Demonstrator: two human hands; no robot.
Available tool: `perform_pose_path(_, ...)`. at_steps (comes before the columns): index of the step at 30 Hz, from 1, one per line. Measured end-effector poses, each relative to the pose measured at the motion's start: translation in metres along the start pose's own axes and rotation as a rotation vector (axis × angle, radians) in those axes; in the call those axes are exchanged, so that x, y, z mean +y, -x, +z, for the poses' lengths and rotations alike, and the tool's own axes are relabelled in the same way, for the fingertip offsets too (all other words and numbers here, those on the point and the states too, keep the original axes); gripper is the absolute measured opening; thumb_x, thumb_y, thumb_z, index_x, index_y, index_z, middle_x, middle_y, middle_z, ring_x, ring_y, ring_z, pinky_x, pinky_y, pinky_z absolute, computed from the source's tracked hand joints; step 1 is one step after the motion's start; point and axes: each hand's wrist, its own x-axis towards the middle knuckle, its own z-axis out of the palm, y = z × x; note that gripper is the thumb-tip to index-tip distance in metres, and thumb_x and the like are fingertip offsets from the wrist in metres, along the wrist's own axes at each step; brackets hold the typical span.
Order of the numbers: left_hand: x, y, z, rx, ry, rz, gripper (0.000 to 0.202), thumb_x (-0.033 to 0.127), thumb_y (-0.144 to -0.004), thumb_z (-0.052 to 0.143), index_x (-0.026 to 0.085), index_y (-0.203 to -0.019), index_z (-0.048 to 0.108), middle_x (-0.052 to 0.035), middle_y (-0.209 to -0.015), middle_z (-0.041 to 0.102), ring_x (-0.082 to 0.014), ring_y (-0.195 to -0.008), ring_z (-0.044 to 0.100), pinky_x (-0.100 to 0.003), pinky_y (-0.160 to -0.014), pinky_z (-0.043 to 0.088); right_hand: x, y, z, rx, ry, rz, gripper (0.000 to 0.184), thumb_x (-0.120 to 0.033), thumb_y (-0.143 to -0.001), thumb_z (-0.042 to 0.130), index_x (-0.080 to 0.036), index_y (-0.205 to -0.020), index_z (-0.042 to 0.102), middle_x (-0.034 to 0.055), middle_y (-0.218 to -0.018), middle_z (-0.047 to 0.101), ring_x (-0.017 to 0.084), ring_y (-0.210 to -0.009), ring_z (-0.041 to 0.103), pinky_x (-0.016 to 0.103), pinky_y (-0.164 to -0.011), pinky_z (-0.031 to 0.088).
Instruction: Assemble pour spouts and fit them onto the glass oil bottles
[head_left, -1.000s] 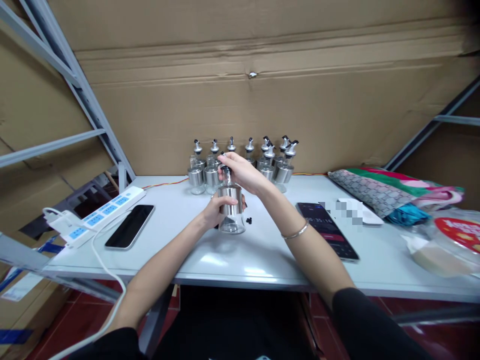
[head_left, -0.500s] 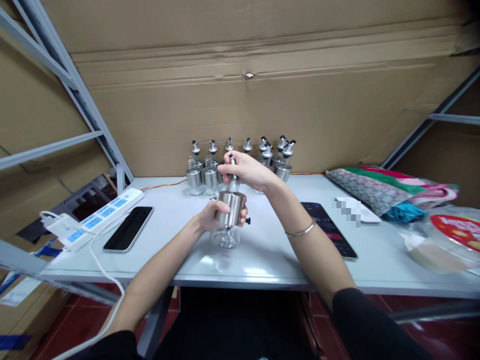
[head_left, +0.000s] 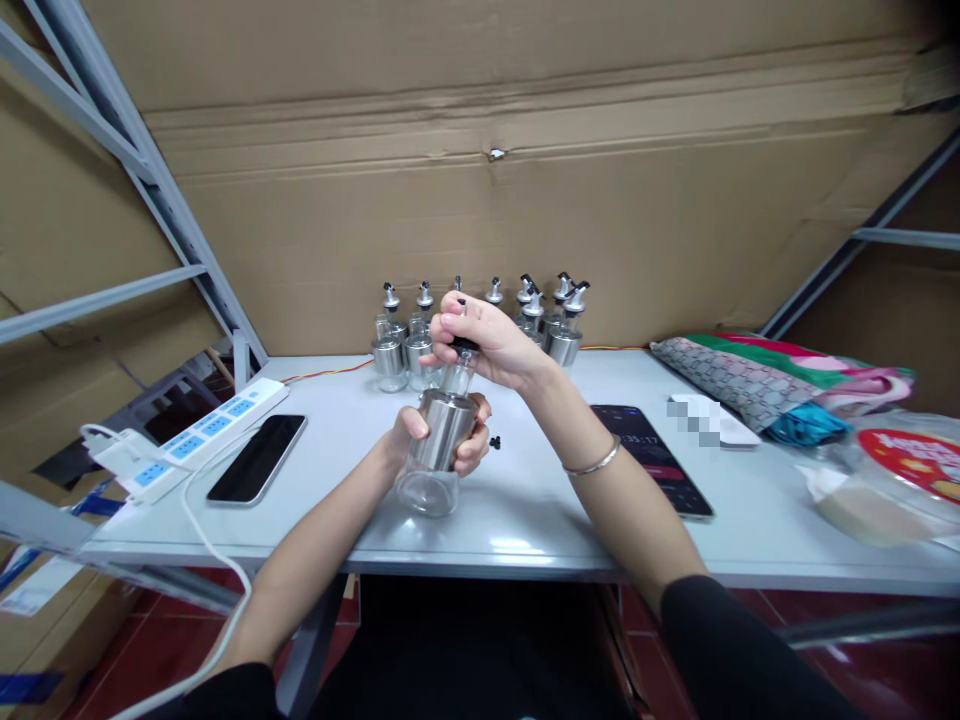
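My left hand (head_left: 442, 435) is wrapped round the steel band of a glass bottle (head_left: 444, 420), which leans with its neck up and to the right. The clear base shows below the fingers, close to the tabletop. Above the neck my right hand (head_left: 487, 335) is closed on a pour spout (head_left: 465, 344), whose black stopper part sits at the bottle's mouth; the fingers hide most of it. How deep the stopper is in the mouth I cannot tell. Small black caps (head_left: 495, 442) lie on the table just right of my left hand.
Behind my hands stand several steel-banded bottles (head_left: 564, 345), many with spouts. A power strip (head_left: 217, 425) and a phone (head_left: 257, 458) lie left. To the right are another phone (head_left: 660, 465), a patterned cloth bundle (head_left: 750, 385) and a plastic tub (head_left: 900, 480). Cardboard (head_left: 480, 220) walls the back.
The bottle's base has shifted left and toward me, so it leans more. My right hand has turned slightly and moved left, and the spout's black stopper part now shows.
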Motion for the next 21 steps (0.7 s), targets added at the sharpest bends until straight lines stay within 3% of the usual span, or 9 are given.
perform_pose_path(6, 0.005, 0.002, 0.0, 0.035, -0.127, 0.027, 0.052, 0.031, -0.041, 0.069, 0.019, -0.089, 0.053, -0.0026, -0.062, 0.059, -0.0156, -0.054, 0.055, -0.027, -0.051, 0.04, -0.016, 0.003, -0.017, 0.318, 0.211, -0.129, 0.028, -0.042, -0.08, 0.063, -0.024, -0.083, 0.042, -0.006, -0.064, 0.041, 0.008, -0.06, 0.046, 0.023, -0.059, 0.045)
perform_pose_path(8, 0.006, 0.003, -0.003, 0.107, -0.123, 0.059, 0.05, 0.028, -0.044, 0.066, 0.018, -0.091, 0.052, -0.0023, -0.065, 0.059, -0.0155, -0.057, 0.056, -0.027, -0.055, 0.041, -0.023, 0.01, -0.026, 0.237, 0.377, -0.065, 0.026, -0.04, -0.078, 0.066, -0.023, -0.085, 0.047, -0.0068, -0.06, 0.041, 0.008, -0.056, 0.044, 0.023, -0.054, 0.042)
perform_pose_path(12, 0.009, 0.005, -0.008, 0.215, -0.111, 0.052, 0.049, 0.024, -0.046, 0.063, 0.017, -0.094, 0.054, -0.0022, -0.068, 0.061, -0.0149, -0.06, 0.058, -0.027, -0.058, 0.042, -0.03, 0.021, -0.031, -0.112, 0.701, 0.191, 0.023, -0.038, -0.074, 0.068, -0.019, -0.08, 0.057, -0.0062, -0.053, 0.047, 0.008, -0.049, 0.044, 0.022, -0.048, 0.037)
perform_pose_path(14, 0.009, 0.006, -0.008, 0.246, -0.114, 0.045, 0.049, 0.025, -0.046, 0.065, 0.016, -0.094, 0.055, -0.0021, -0.068, 0.062, -0.0145, -0.06, 0.058, -0.027, -0.059, 0.043, -0.029, 0.021, -0.029, -0.192, 0.763, 0.204, 0.023, -0.04, -0.078, 0.064, -0.019, -0.072, 0.055, -0.0049, -0.053, 0.05, 0.008, -0.049, 0.046, 0.022, -0.048, 0.038)
perform_pose_path(18, 0.011, 0.001, -0.002, 0.362, -0.153, 0.127, 0.05, 0.045, -0.054, 0.069, 0.015, -0.092, 0.058, -0.0046, -0.072, 0.064, -0.0167, -0.063, 0.061, -0.028, -0.061, 0.045, -0.024, 0.016, -0.03, -0.195, 0.751, 0.124, 0.03, -0.041, -0.083, 0.056, -0.019, -0.065, 0.048, -0.0045, -0.054, 0.051, 0.007, -0.049, 0.045, 0.021, -0.048, 0.037)
perform_pose_path(21, 0.016, -0.005, -0.01, 0.623, -0.241, 0.315, 0.046, 0.054, -0.066, 0.06, 0.015, -0.09, 0.058, -0.0062, -0.077, 0.066, -0.0195, -0.074, 0.063, -0.029, -0.066, 0.047, -0.023, 0.013, -0.036, -0.055, 0.724, 0.068, 0.029, -0.042, -0.087, 0.05, -0.02, -0.069, 0.047, -0.005, -0.053, 0.048, 0.008, -0.049, 0.043, 0.022, -0.049, 0.035)
